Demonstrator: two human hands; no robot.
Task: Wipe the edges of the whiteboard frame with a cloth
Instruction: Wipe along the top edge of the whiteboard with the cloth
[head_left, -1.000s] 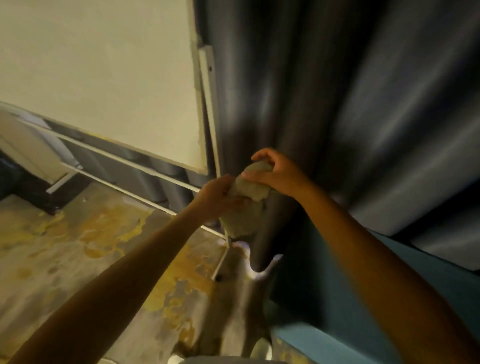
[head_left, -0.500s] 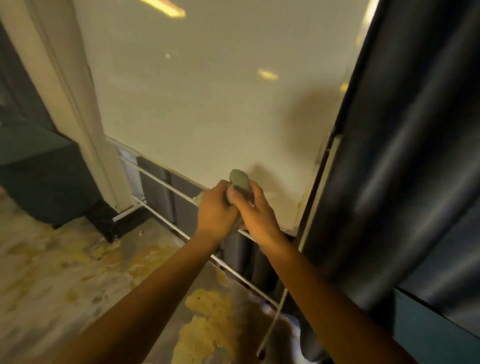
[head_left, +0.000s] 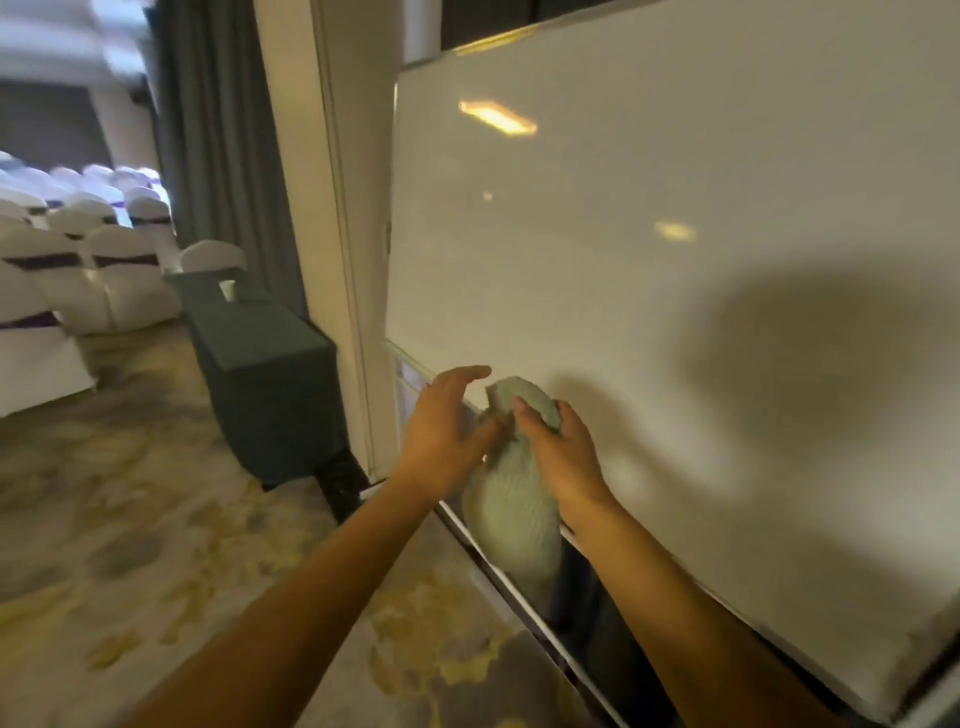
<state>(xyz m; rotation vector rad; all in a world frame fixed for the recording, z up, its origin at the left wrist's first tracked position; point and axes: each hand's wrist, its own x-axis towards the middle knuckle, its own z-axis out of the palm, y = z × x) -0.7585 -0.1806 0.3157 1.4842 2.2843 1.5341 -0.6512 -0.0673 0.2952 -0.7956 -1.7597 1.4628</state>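
Note:
A large whiteboard (head_left: 649, 270) fills the right of the view, and its pale bottom frame edge (head_left: 727, 592) runs down to the right. A grey-green knitted cloth (head_left: 511, 514) hangs over that bottom edge near the board's lower left corner. My right hand (head_left: 558, 457) grips the cloth's bunched top against the board. My left hand (head_left: 447, 431) is beside it, thumb and palm on the cloth and its fingers spread toward the frame. The lower part of the cloth dangles below the frame.
A white pillar (head_left: 332, 234) stands just left of the board, with a dark cloth-covered table (head_left: 265, 374) beside it holding a small cup (head_left: 227, 290). Rows of white-covered chairs (head_left: 78, 260) fill the far left. Patterned carpet (head_left: 156, 545) lies below. The stand's lower rail (head_left: 524, 603) crosses under the board.
The view has swung left from the board's right edge and curtain to its lower left corner. Both hands with the cloth moved left along the bottom edge, and the left fingers have spread.

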